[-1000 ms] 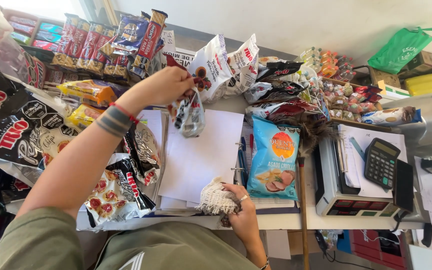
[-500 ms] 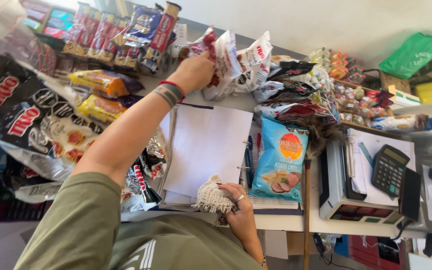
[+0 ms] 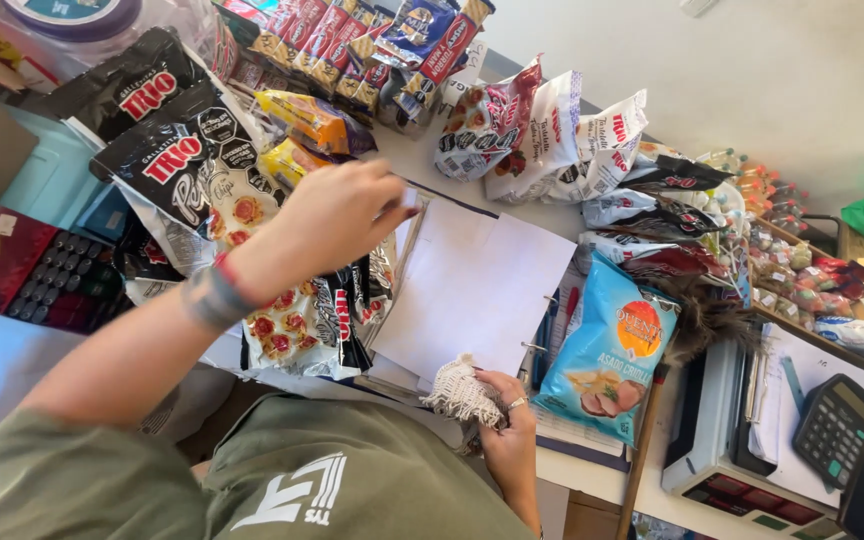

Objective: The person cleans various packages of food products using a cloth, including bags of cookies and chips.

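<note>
Left hand (image 3: pixel 337 215) hovered over white blank paper sheet (image 3: pixel 477 290) on the bench (image 3: pixel 407 155), fingers (image 3: pixel 392 195) curled. Right hand (image 3: pixel 507 425) gripped cream knitted cloth (image 3: pixel 460 392). Light-blue snack bag (image 3: pixel 607 350) lay beside the sheet.

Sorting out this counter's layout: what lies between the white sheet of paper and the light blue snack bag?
In the head view, pens lie upright along the binder rings, between the white sheet of paper and the light blue snack bag.

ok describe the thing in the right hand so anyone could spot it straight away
Start at the white sheet of paper in the middle of the counter. At its near edge, the right hand grips a crumpled white knitted cloth. It is the only soft, fringed fabric among glossy snack bags.
</note>
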